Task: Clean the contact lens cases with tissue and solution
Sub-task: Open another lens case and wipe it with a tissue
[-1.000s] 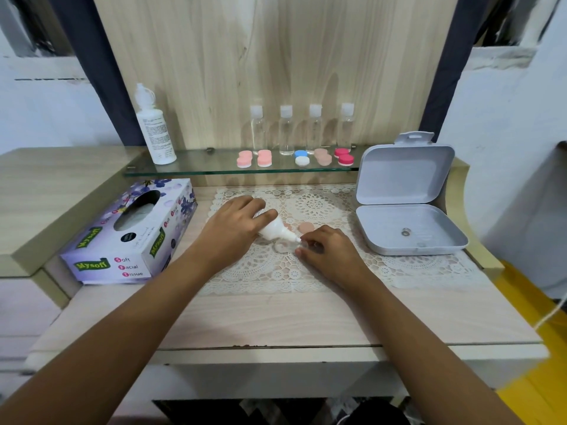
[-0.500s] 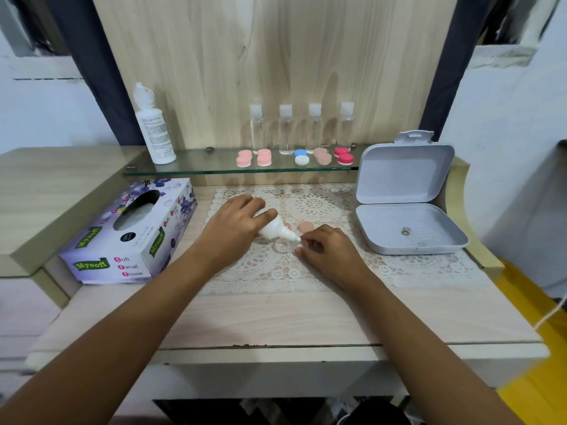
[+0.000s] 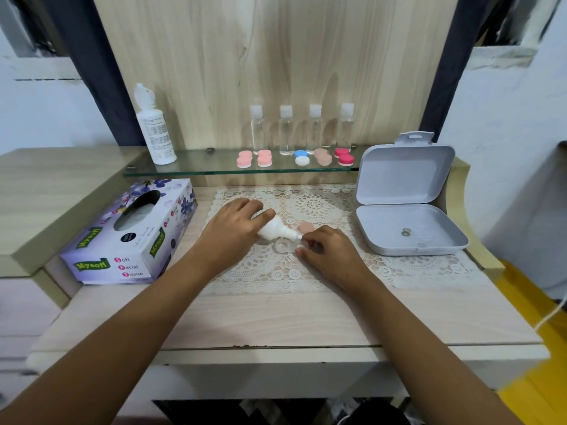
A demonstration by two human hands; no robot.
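My left hand (image 3: 232,229) grips a small white solution bottle (image 3: 274,231), tipped on its side with the nozzle pointing right. The nozzle tip meets my right hand (image 3: 329,251), whose fingers are curled over a clear contact lens case (image 3: 283,246) on the lace mat; only the case's left well shows. A loose pink cap (image 3: 306,227) lies on the mat just behind my right hand. A purple tissue box (image 3: 132,234) stands at the left of the desk.
A glass shelf (image 3: 196,167) carries a tall white solution bottle (image 3: 155,127), several small clear bottles (image 3: 287,130) and several coloured lens cases (image 3: 264,157). An open grey plastic box (image 3: 405,204) sits at the right, on the lace mat (image 3: 276,271).
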